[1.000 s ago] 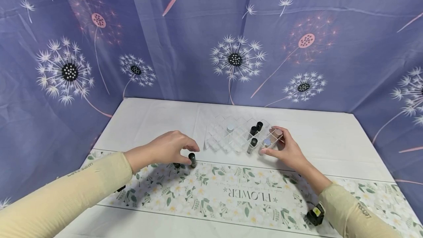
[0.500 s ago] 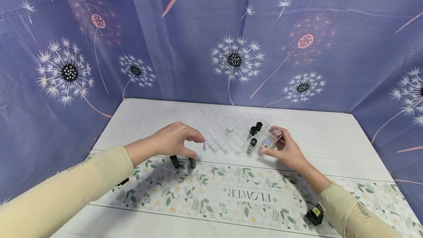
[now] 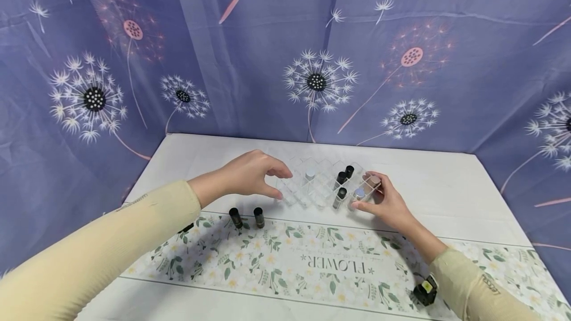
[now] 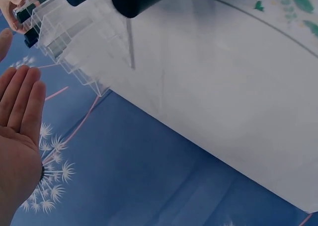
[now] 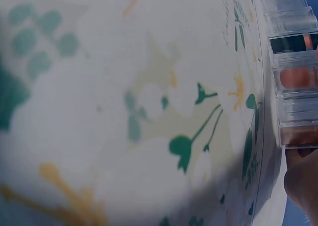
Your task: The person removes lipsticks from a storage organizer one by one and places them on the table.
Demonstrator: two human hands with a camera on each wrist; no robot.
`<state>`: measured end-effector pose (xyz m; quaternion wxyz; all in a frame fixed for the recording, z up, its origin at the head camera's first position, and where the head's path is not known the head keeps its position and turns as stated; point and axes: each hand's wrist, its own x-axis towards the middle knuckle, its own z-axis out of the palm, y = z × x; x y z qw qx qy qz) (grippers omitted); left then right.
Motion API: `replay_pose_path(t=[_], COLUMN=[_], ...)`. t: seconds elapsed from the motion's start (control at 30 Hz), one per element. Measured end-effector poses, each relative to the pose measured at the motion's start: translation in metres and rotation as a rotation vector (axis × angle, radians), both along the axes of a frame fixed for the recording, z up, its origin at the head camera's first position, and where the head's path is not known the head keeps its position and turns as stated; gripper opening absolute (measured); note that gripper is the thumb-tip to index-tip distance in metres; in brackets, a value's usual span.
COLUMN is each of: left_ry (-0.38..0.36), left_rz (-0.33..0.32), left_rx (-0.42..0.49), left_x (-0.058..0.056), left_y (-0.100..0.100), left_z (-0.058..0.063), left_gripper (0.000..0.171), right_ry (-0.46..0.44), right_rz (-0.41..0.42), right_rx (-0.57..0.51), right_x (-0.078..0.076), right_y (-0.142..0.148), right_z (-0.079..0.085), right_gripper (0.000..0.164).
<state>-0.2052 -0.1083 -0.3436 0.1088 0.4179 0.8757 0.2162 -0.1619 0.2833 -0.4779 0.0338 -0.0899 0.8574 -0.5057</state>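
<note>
A clear plastic lipstick organizer (image 3: 318,193) with slanted compartments stands on the white table. My right hand (image 3: 389,206) holds its right end, thumb in front and fingers behind; the right wrist view shows part of that hand (image 5: 304,184) against the end wall. Several tubes sit in the compartments, among them a black-capped one (image 3: 340,197), a pale one (image 3: 310,176) and a brownish one (image 3: 373,181). My left hand (image 3: 250,173) hovers at the organizer's left end, thumb and fingers apart with nothing between them. Two black lipsticks (image 3: 259,218) (image 3: 235,218) stand below that hand.
A floral runner (image 3: 308,281) printed with "FLOWER" crosses the table. Black devices are strapped at both wrists, the right one (image 3: 425,290) low over the runner. A purple dandelion curtain (image 3: 250,63) hangs behind the table's back edge.
My left hand has moved up and right, from beside the two black lipsticks to the organizer's left end; both lipsticks now show fully. My right hand has stayed on the organizer.
</note>
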Motion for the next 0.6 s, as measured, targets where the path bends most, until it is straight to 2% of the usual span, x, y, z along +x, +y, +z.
replay_pose_path(t=[0.37,0.6], left_ry=[-0.017,-0.001], left_rz=[0.003,-0.006], left_rx=[0.012,0.023], left_x=[-0.019,-0.030], left_y=[0.021,0.033], left_z=[0.000,-0.001], left_gripper=[0.047,0.047], right_ry=[0.000,0.004], right_rz=[-0.007,-0.010], right_rx=[0.005,0.002], right_x=[0.000,-0.001], right_y=[0.000,0.001], right_z=[-0.001,-0.002], right_gripper=[0.096,0.096])
